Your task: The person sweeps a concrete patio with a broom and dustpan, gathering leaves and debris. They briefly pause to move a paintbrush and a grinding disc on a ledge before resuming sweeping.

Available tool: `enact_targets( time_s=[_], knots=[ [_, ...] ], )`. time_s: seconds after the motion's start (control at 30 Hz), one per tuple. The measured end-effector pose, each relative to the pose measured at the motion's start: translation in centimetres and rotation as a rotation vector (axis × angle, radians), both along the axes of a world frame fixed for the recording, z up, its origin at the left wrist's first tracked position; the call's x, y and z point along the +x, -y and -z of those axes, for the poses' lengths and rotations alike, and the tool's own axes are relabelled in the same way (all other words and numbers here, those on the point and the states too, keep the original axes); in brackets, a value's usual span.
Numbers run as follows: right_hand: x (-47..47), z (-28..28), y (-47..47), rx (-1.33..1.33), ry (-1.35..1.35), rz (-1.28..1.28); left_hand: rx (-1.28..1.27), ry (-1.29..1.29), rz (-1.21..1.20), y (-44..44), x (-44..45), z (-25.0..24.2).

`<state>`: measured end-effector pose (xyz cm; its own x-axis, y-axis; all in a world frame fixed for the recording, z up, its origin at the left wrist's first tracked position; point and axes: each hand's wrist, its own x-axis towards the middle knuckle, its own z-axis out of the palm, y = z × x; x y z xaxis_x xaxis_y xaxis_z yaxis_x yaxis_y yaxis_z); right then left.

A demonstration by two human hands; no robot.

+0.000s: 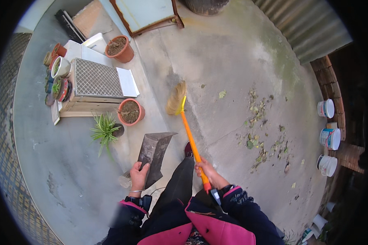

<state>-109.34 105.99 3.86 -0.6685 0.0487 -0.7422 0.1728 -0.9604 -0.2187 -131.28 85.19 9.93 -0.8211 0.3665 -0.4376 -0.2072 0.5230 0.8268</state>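
My right hand [209,172] grips the orange handle of a broom [191,134] low down, near its red end. The broom's straw-coloured bristles [176,98] rest on the concrete ahead of me, left of the handle. In my left hand [139,176] is a dark, worn metal dustpan [155,153], held near my left leg with my thumb across it. Fallen leaves and bits of debris [257,110] lie scattered over the ground to the right. A single pale leaf [222,94] is closer to the bristles.
A potted spider plant [105,130] and a terracotta pot [131,111] stand left of the dustpan. Beyond them is a wooden box with a mesh top [98,78], with several pots around it. Plastic buckets [330,138] line the right edge. A rusty-framed panel [150,15] stands ahead.
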Motion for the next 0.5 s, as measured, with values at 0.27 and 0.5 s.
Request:
enact_targets(
  time_s=[0.27, 0.5],
  knots=[
    [8.7, -1.8, -4.3, 0.034, 0.468, 0.348, -0.019, -0.006, 0.111, -5.0, -6.5, -0.2],
    [11.3, -13.4, -5.7, -0.199, 0.303, 0.893, 0.026, 0.046, 0.169, -10.4, -9.1, 0.2]
  ],
)
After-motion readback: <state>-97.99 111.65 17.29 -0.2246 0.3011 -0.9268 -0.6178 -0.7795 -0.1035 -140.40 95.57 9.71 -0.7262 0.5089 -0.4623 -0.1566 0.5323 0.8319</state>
